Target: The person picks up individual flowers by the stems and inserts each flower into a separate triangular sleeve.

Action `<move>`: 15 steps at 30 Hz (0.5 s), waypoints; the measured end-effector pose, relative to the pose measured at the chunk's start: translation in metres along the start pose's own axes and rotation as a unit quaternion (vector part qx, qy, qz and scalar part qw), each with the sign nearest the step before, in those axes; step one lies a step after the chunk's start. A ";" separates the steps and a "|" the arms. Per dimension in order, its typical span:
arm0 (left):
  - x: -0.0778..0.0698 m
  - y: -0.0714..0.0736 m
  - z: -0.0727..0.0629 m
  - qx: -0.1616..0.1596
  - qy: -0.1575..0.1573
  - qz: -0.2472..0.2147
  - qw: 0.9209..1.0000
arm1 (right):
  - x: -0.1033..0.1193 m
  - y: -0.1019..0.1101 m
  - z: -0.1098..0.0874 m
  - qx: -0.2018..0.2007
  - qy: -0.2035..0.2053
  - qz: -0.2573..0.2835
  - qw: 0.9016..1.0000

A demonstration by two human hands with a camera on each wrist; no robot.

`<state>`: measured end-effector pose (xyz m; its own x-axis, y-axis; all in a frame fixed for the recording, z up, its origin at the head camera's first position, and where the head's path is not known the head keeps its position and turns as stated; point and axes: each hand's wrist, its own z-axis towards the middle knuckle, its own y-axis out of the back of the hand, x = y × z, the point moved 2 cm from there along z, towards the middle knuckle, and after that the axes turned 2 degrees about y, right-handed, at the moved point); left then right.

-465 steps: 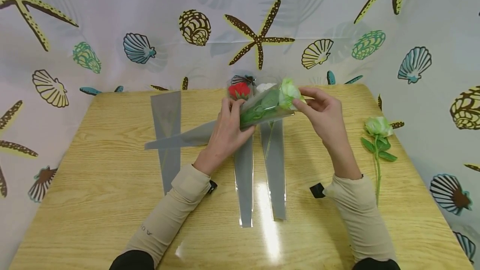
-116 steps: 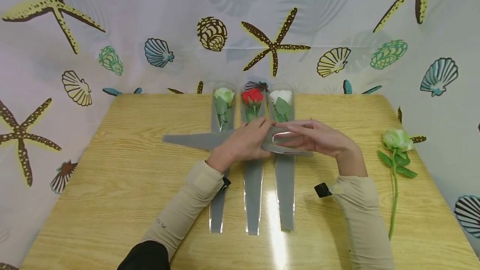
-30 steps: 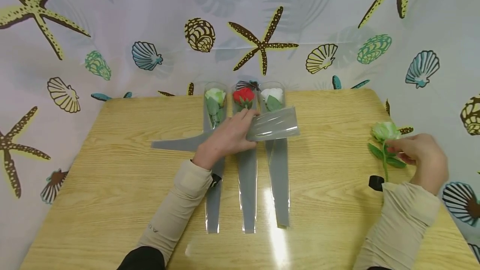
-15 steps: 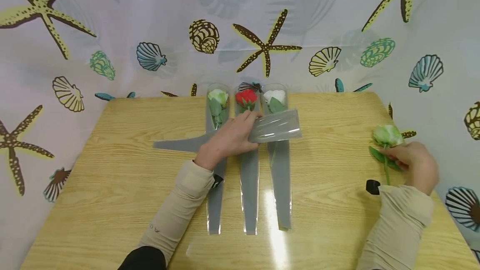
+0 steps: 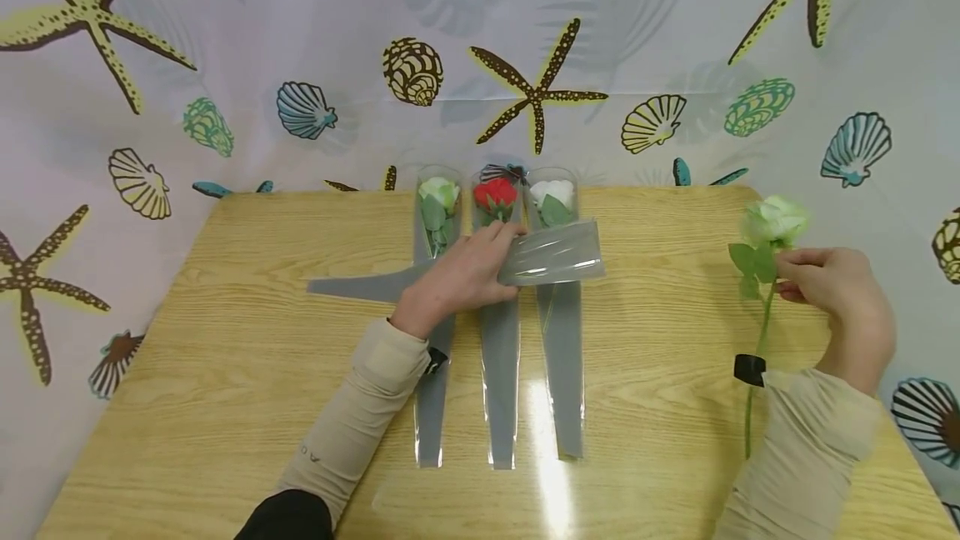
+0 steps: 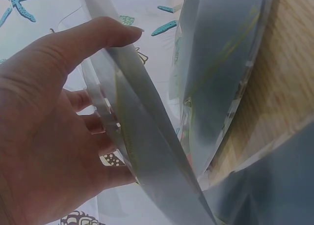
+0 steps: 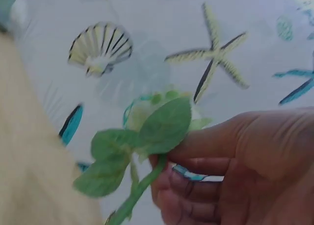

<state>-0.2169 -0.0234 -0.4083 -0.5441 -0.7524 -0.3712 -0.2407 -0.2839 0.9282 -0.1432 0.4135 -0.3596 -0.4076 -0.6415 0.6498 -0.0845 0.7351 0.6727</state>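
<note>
My left hand [image 5: 468, 269] grips a tapered grey flower sleeve [image 5: 558, 254] with a clear front. It lies crosswise above three wrapped flowers, its wide mouth pointing right. In the left wrist view the thumb and fingers of that hand [image 6: 59, 117] curl round the sleeve [image 6: 147, 136]. At the right, my right hand [image 5: 840, 286] pinches the stem of a pale green artificial rose [image 5: 776, 221] just below the bloom. The right wrist view has the green leaves [image 7: 164, 126] beside the thumb of this hand [image 7: 235, 166], partly hiding the bloom.
Behind the left hand, three sleeved flowers lie side by side: a green rose [image 5: 439, 192], a red rose [image 5: 496, 193] and a white rose [image 5: 552, 193]. They rest on the wooden table [image 5: 660, 290]. A shell-patterned cloth [image 5: 337, 48] hangs at the table's back and sides.
My right hand, which reached to the green rose lying at the right, has taken its stem and lifted it. The left hand keeps holding the sleeve in nearly the same spot.
</note>
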 end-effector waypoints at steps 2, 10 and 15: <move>0.000 0.000 0.000 0.000 0.000 0.001 1.000 | 0.013 -0.001 -0.005 -0.036 0.025 0.035 0.998; -0.001 -0.001 -0.002 0.020 -0.001 -0.016 1.000 | 0.045 -0.005 -0.021 -0.218 0.069 0.263 0.937; -0.001 -0.002 -0.004 0.040 -0.010 -0.016 0.999 | 0.050 -0.002 -0.030 -0.332 0.127 0.491 0.795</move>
<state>-0.2131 -0.0245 -0.4096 -0.5514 -0.7309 -0.4022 -0.3220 -0.2583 0.9108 -0.1356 0.3733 -0.3179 0.2234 0.0858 0.9709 0.6938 0.6856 -0.2202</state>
